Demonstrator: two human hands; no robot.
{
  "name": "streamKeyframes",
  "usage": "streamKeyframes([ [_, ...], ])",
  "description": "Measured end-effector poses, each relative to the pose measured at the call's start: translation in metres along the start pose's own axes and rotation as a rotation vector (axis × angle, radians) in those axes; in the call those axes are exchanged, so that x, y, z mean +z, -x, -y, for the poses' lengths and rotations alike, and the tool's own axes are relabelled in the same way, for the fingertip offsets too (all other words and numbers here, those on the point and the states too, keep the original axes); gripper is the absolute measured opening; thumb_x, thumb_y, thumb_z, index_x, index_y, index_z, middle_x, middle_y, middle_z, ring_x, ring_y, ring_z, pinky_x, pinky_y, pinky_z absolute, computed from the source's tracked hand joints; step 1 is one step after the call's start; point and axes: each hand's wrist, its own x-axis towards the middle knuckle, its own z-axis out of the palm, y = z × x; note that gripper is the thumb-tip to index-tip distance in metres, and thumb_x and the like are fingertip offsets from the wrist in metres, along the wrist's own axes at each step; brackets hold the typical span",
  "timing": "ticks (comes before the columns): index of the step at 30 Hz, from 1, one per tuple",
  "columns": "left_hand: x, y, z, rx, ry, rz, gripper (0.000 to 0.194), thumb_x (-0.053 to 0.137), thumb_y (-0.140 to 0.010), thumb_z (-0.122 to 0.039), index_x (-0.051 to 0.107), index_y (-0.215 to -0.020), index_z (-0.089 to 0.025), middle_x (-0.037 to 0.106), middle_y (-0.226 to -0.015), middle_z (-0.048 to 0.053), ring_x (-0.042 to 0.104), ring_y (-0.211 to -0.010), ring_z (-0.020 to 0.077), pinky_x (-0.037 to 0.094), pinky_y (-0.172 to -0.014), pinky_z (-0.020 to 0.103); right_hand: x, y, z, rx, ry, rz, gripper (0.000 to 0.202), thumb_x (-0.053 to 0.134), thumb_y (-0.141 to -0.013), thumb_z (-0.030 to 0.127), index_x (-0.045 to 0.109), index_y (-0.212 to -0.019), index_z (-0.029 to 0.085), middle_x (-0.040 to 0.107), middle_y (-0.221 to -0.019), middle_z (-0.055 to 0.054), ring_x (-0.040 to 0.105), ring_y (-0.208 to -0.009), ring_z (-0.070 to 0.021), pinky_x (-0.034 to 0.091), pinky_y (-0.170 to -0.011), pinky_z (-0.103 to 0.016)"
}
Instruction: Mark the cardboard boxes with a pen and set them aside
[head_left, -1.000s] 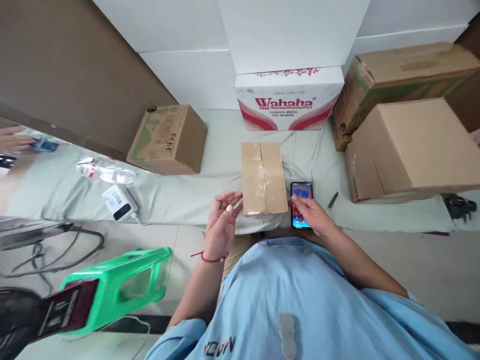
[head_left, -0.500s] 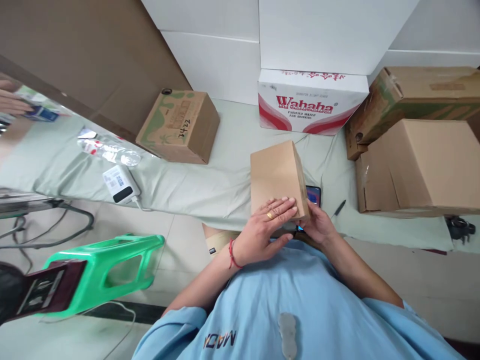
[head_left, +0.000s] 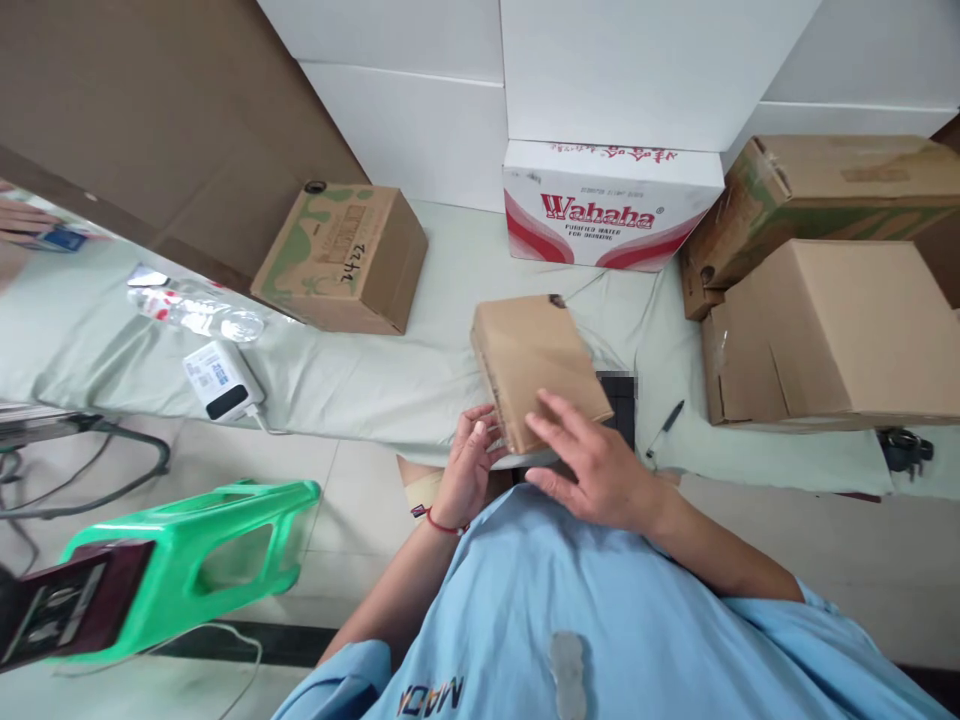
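Note:
A small brown cardboard box (head_left: 529,365) sits near the front edge of the cloth-covered table, turned at an angle. Its top face and left side show, with a dark round mark at the far corner. At its near left edge, my left hand (head_left: 471,462) has fingers apart and slightly curled, the tips beside or against the cardboard. My right hand (head_left: 592,460) is over the near right part of the box, slightly blurred, fingers spread and fingertips at the top face. A dark phone (head_left: 619,405) lies partly hidden to the right of the box.
A pen (head_left: 665,430) lies right of the phone. Behind stand a white and red Wahaha carton (head_left: 611,210) and a printed brown box (head_left: 337,255); large cartons (head_left: 832,335) are at right. A power bank (head_left: 223,380) and plastic bottle (head_left: 199,308) lie left. A green stool (head_left: 187,560) stands below.
The box has been turned, so its left side now shows instead of its right. My left hand has left the top for the left edge; my right hand has moved from the right side onto the top.

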Motion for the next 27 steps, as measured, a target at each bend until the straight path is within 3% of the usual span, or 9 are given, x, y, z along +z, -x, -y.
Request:
streamKeyframes([
  [2, -0.011, 0.002, 0.005, -0.028, -0.083, -0.044, 0.058, 0.072, -0.093, -0.073, 0.064, -0.124, -0.025, 0.074, -0.128, 0.009, 0.073, -0.114, 0.026, 0.064, -0.091, 0.04, 0.01, -0.004, 0.003, -0.128, -0.079, 0.062, 0.056, 0.06, -0.108, 0.051, 0.068, -0.148, 0.012, 0.056, -0.166, -0.025, 0.068, -0.143, -0.0351, 0.063, -0.112, -0.048],
  [4, -0.023, 0.005, 0.007, -0.016, -0.17, -0.082, 0.056, 0.073, -0.094, -0.07, 0.067, -0.124, -0.023, 0.074, -0.131, 0.011, 0.071, -0.123, 0.0288, 0.063, -0.099, 0.042, 0.012, -0.005, 0.0, -0.136, -0.22, -0.001, 0.045, 0.06, -0.11, 0.044, 0.072, -0.141, 0.014, 0.072, -0.149, -0.019, 0.077, -0.127, -0.0274, 0.066, -0.103, -0.038],
  [8, -0.043, 0.004, 0.004, 0.087, -0.305, -0.2, 0.06, 0.073, -0.094, -0.069, 0.067, -0.133, -0.024, 0.066, -0.146, 0.013, 0.058, -0.145, 0.0336, 0.057, -0.115, 0.049, -0.007, 0.008, -0.031, 0.279, -0.337, -0.299, 0.032, 0.057, -0.11, 0.044, 0.078, -0.123, 0.022, 0.085, -0.099, -0.005, 0.079, -0.088, -0.018, 0.062, -0.08, -0.028],
  [11, -0.046, -0.003, -0.003, 0.215, -0.391, -0.257, 0.061, 0.071, -0.098, -0.065, 0.06, -0.145, -0.027, 0.056, -0.16, 0.013, 0.048, -0.157, 0.033, 0.05, -0.124, 0.051, -0.028, 0.03, -0.071, 0.614, -0.09, -0.395, 0.037, 0.056, -0.106, 0.048, 0.079, -0.113, 0.02, 0.082, -0.09, -0.007, 0.076, -0.079, -0.0222, 0.058, -0.076, -0.033],
  [15, -0.031, -0.017, -0.016, 0.392, -0.507, -0.227, 0.071, 0.069, -0.101, -0.06, 0.047, -0.161, -0.029, 0.046, -0.17, 0.018, 0.045, -0.161, 0.0348, 0.051, -0.123, 0.053, -0.039, 0.065, -0.11, 0.955, 0.409, -0.17, 0.039, 0.052, -0.105, 0.043, 0.073, -0.121, 0.015, 0.083, -0.101, -0.017, 0.078, -0.091, -0.0325, 0.054, -0.083, -0.04],
  [19, -0.009, -0.032, -0.025, 0.45, -0.706, -0.021, 0.076, 0.076, -0.097, -0.051, 0.048, -0.163, -0.027, 0.037, -0.176, 0.02, 0.03, -0.169, 0.037, 0.039, -0.132, 0.06, -0.029, 0.076, -0.118, 1.122, 0.502, 0.033, 0.057, 0.052, -0.108, 0.05, 0.057, -0.145, 0.008, 0.082, -0.1, -0.021, 0.079, -0.095, -0.0365, 0.052, -0.079, -0.04],
  [23, 0.003, -0.038, -0.029, 0.498, -0.864, 0.065, 0.065, 0.073, -0.097, -0.038, 0.055, -0.157, -0.02, 0.037, -0.174, 0.022, 0.033, -0.168, 0.0357, 0.034, -0.135, 0.061, -0.02, 0.069, -0.12, 1.131, 0.449, 0.023, 0.056, 0.054, -0.105, 0.032, 0.049, -0.155, 0.008, 0.082, -0.103, -0.019, 0.078, -0.094, -0.0332, 0.05, -0.078, -0.037],
  [25, 0.007, -0.035, -0.033, 0.519, -0.927, 0.02, 0.062, 0.071, -0.097, -0.034, 0.056, -0.155, -0.02, 0.04, -0.172, 0.023, 0.036, -0.166, 0.0362, 0.037, -0.133, 0.062, -0.022, 0.07, -0.122, 1.113, 0.395, -0.025, 0.057, 0.056, -0.1, 0.026, 0.053, -0.155, 0.011, 0.081, -0.093, -0.014, 0.076, -0.087, -0.0312, 0.048, -0.077, -0.037],
  [27, 0.012, -0.031, -0.038, 0.601, -1.027, -0.066, 0.055, 0.068, -0.098, -0.031, 0.059, -0.152, -0.02, 0.041, -0.172, 0.022, 0.035, -0.166, 0.0373, 0.035, -0.133, 0.064, -0.026, 0.075, -0.123, 1.058, 0.236, -0.169, 0.052, 0.062, -0.092, 0.026, 0.065, -0.143, 0.016, 0.076, -0.081, -0.007, 0.071, -0.077, -0.0271, 0.046, -0.074, -0.036],
])
